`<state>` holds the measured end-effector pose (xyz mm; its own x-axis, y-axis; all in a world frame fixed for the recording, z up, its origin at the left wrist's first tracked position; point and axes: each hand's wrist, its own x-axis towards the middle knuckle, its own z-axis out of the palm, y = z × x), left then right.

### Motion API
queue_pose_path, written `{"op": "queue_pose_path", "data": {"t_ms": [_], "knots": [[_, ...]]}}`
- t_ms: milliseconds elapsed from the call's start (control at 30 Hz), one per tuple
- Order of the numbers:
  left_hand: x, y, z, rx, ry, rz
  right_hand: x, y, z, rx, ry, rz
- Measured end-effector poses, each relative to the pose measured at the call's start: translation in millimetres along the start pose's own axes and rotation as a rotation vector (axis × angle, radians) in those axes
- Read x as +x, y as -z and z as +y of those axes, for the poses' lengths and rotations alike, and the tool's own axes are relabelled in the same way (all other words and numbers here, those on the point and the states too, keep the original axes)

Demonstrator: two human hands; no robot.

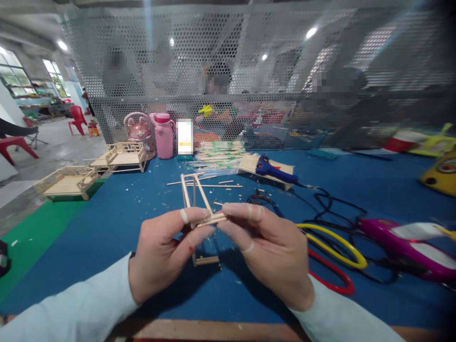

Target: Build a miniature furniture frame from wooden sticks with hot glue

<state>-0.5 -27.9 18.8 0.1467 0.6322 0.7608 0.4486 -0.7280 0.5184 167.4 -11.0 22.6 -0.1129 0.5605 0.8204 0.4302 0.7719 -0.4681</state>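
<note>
A small wooden stick frame (204,192) is held over the blue table (107,247), near its middle. My left hand (167,251) pinches the frame at a crossing stick, thumb below and index finger above. On the right side of the same joint, my right hand (269,249) pinches the end of the short stick between thumb and fingertips. Both hands have pale tape on some fingers. The fingertips hide part of the joint. Below the hands, the lower end of the frame (207,260) shows a short crosspiece.
Finished stick models (69,183) stand at the left. Behind are a pink bottle (164,137), a lit phone (185,137) and stick bundles (221,154). A blue glue gun (276,171), cables, yellow pliers handles (335,240) and a magenta tool (402,247) lie right.
</note>
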Motion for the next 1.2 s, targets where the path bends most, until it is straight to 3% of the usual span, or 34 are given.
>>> {"op": "queue_pose_path", "data": {"t_ms": [500,900,1200], "knots": [[-1.3,0.3,1.2,0.015,0.051,0.017,0.8,-6.9,-1.2,0.388,-0.265,0.029],[-0.8,-0.1,0.4,-0.003,0.079,-0.003,2.5,-5.3,0.5,0.369,-0.222,-0.01],[-1.5,-0.5,-1.5,-0.054,0.06,-0.023,2.0,-7.3,-1.0,0.484,-0.293,-0.07]]}}
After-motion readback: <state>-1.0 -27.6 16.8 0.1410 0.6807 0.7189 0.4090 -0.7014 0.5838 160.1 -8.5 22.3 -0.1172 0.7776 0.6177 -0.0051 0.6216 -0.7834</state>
